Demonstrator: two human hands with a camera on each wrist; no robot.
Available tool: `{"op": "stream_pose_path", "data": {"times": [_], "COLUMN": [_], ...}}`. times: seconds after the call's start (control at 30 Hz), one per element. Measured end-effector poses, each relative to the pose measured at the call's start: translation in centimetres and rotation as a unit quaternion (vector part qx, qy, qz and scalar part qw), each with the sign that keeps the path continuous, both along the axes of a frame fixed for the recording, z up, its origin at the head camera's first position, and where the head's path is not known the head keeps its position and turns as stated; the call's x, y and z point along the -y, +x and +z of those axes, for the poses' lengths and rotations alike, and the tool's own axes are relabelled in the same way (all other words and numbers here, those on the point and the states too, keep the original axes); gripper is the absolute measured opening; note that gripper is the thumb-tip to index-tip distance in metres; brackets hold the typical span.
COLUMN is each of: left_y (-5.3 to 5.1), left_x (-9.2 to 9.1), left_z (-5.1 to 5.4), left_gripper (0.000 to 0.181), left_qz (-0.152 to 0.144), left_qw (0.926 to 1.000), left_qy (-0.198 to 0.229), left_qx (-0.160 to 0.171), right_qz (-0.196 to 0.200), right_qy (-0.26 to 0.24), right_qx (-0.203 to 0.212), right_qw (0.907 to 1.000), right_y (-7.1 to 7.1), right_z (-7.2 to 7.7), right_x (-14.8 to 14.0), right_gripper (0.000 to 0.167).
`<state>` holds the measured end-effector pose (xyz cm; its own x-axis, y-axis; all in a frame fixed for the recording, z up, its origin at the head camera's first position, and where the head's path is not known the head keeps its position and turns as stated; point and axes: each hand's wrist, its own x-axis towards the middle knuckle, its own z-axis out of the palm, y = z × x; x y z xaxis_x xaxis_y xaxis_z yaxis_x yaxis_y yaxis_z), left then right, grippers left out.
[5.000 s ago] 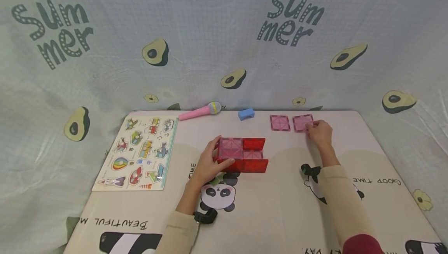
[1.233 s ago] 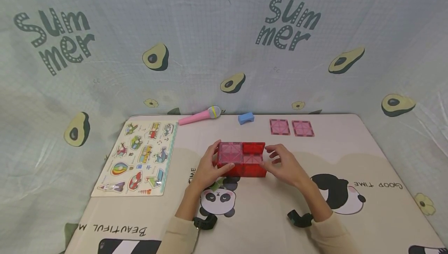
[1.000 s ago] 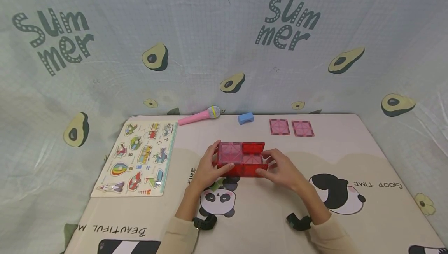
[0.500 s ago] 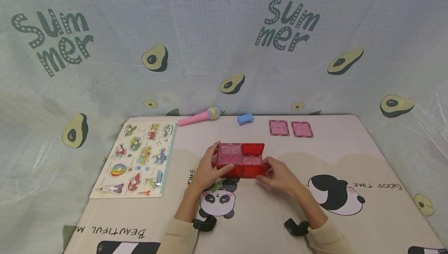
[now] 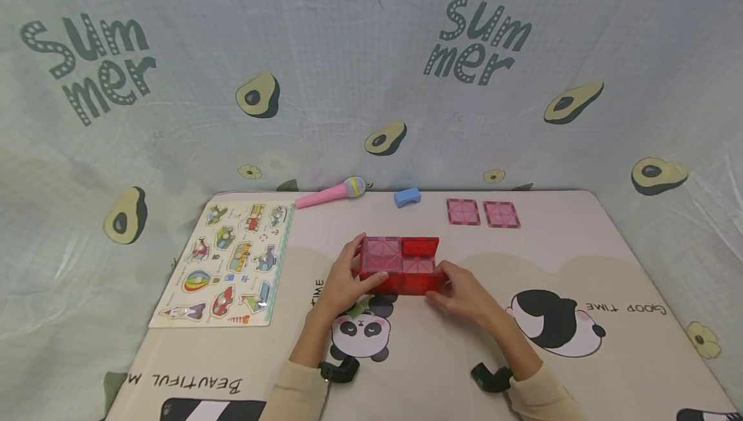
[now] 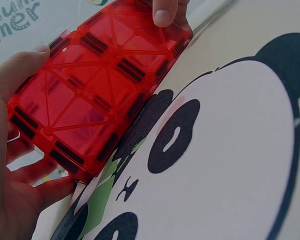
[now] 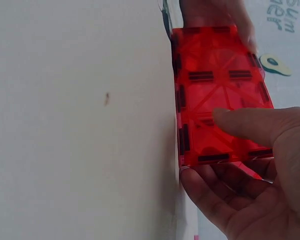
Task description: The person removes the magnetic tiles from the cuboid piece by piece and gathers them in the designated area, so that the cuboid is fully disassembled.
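In the middle of the table stands a small box of magnetic tiles [image 5: 420, 283], with red see-through walls. A pink square tile [image 5: 381, 254] covers its left half; the right half has no cover, and a red back wall [image 5: 420, 247] stands up there. My left hand [image 5: 342, 282] holds the left end, thumb on the front wall and fingers around the side. At the right end my right hand [image 5: 464, 290] grips the box, its thumb low on the front wall [image 7: 205, 95] and its fingers curled at the end, partly hidden.
Two pink square tiles [image 5: 463, 212] lie flat at the back right. A blue block [image 5: 407, 198] and a pink toy microphone [image 5: 331, 193] lie along the back edge. A picture puzzle board [image 5: 223, 266] covers the left side of the table. A patterned cloth [image 5: 325, 53] hangs behind.
My right hand has come from the pink tiles at the back right to the box's right end, where its fingers have closed around the corner. My left hand has stayed on the box.
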<state>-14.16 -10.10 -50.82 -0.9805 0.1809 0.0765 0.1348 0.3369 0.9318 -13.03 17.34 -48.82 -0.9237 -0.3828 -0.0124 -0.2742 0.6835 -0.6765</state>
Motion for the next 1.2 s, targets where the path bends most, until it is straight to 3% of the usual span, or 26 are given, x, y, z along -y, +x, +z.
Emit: {"op": "stream_pose_path", "data": {"times": [0.6,0.9,1.2], "left_y": [0.0,-0.2,-0.1], "left_x": [0.1,0.1,0.2], "left_z": [-0.2,-0.1,-0.2], "left_gripper": [0.094,0.095,0.095], "left_qz": [-0.006,-0.003,-0.003], "left_qw": [0.9999,1.0000,1.0000], "left_qy": [0.008,0.003,-0.003], "left_qx": [-0.005,-0.006,-0.005], "right_qz": [0.033,0.002,-0.014], "right_qy": [-0.019,-0.012,-0.018], "right_qx": [-0.011,0.011,-0.014], "right_qw": [0.9992,0.9999,0.9996], "right_y": [0.4,0.3,0.2], "right_z": [0.2,0.3,0.7], "right_x": [-0.3,-0.8,-1.7], "right_gripper": [0.023,0.024,0.023]}}
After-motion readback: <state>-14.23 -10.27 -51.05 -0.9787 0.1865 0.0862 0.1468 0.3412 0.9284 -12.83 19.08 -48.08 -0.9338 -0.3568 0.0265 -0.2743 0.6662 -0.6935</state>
